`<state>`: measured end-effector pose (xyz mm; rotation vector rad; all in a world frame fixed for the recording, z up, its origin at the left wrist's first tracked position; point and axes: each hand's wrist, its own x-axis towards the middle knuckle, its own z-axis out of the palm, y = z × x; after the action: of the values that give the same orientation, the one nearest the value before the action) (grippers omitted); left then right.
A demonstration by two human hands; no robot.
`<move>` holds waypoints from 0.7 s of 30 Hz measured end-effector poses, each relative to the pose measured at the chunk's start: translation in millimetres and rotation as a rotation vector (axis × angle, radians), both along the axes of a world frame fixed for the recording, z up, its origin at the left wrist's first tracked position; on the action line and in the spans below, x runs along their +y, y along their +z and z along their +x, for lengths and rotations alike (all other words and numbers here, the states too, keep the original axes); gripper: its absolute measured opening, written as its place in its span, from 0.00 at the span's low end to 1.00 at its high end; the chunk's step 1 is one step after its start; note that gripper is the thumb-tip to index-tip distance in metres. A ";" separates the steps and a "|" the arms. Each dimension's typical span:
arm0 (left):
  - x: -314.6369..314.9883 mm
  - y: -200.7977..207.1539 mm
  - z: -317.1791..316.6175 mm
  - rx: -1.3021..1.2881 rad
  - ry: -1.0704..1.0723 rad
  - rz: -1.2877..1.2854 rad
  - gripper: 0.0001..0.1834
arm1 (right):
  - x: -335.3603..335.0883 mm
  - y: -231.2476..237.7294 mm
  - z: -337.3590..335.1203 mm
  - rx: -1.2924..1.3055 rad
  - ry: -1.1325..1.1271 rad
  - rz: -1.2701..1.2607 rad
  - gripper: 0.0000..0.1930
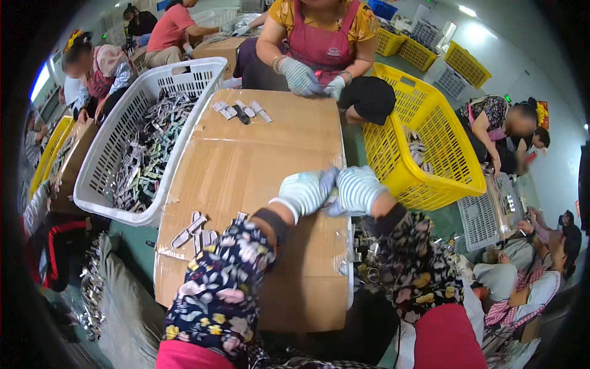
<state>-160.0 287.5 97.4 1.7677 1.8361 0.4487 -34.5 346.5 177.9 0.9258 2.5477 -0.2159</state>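
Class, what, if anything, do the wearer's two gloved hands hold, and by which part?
A small pale object seems to show between the left hand and right hand; their gloves hide what it is and where any grip lies.

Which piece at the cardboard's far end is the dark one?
The black piece, lying among pale pieces on the cardboard; the others there are whitish.

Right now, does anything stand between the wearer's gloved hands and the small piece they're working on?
Nothing visible does. The left hand and right hand meet at the cardboard's right edge, with the small piece between them. Their fingers hide most of it, so its exact shape can't be told.
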 end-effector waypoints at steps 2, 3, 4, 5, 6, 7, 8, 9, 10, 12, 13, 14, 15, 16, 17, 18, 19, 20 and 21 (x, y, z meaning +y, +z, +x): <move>1.6 1.5 0.9 0.037 0.056 0.205 0.30 | 22.2 -1.1 1.9 0.036 -0.030 -0.194 0.29; 12.3 3.4 0.6 0.037 0.049 0.207 0.30 | 30.0 -2.8 1.8 0.027 -0.015 -0.187 0.30; 24.5 6.7 -6.8 0.074 0.024 0.104 0.25 | 34.2 -8.1 -4.2 0.022 0.013 -0.189 0.31; 29.8 10.9 -24.8 0.124 0.024 -0.007 0.20 | 23.8 -19.6 -15.7 0.037 0.046 -0.202 0.31; 42.1 -7.8 -47.0 0.157 -0.015 -0.075 0.22 | 4.1 -35.7 -23.2 0.236 0.158 0.198 0.33; 65.2 -22.8 -50.4 0.014 -0.018 -0.050 0.23 | 2.1 -36.5 -17.8 0.402 0.232 0.638 0.34; 73.3 -29.4 -55.0 -0.092 0.002 -0.009 0.29 | 6.8 -34.6 -19.3 0.415 0.229 0.641 0.34; 80.3 -35.3 -60.5 -0.197 0.024 0.031 0.35 | 15.0 -30.2 -23.4 0.343 0.180 0.504 0.34; 81.8 -10.9 -45.6 -0.202 0.111 -0.102 0.31 | 34.6 -28.6 -21.7 0.242 0.112 0.373 0.33; 65.3 35.6 -19.7 -0.068 0.033 -0.006 0.28 | 67.4 -4.0 -21.6 -0.010 -0.027 0.072 0.25; 61.5 17.8 -19.8 0.086 0.073 0.136 0.33 | 85.1 -11.6 -26.5 0.110 0.015 -0.193 0.21; 66.0 11.1 -27.4 0.087 0.036 0.155 0.33 | 88.1 -8.8 -28.6 0.118 0.021 -0.186 0.21; 71.9 6.1 -34.4 0.088 -0.005 0.177 0.32 | 90.3 -5.1 -29.1 0.139 0.044 -0.128 0.24; 79.9 6.3 -37.5 0.100 -0.006 0.194 0.32 | 92.1 -1.7 -31.3 0.164 0.066 -0.064 0.28; 84.7 1.4 -44.9 0.146 0.026 0.146 0.27 | 92.6 -7.0 -40.4 0.193 0.104 -0.017 0.31; 89.1 -5.1 -54.7 0.190 0.059 0.099 0.21 | 76.9 -19.8 -41.8 0.238 0.167 0.327 0.41; 100.5 -12.5 -63.1 0.171 0.113 0.059 0.21 | 63.6 -30.1 -38.9 0.239 0.287 0.542 0.46; 107.6 -14.6 -63.5 0.144 0.099 0.073 0.21 | 66.4 -28.2 -41.4 0.211 0.216 0.483 0.44; 111.8 -16.5 -64.9 0.118 0.088 0.086 0.22 | 69.4 -25.0 -45.5 0.186 0.149 0.424 0.41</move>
<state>-224.9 399.3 80.9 1.8102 2.0101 0.4722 -80.0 415.9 152.9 0.8875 2.8824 0.3083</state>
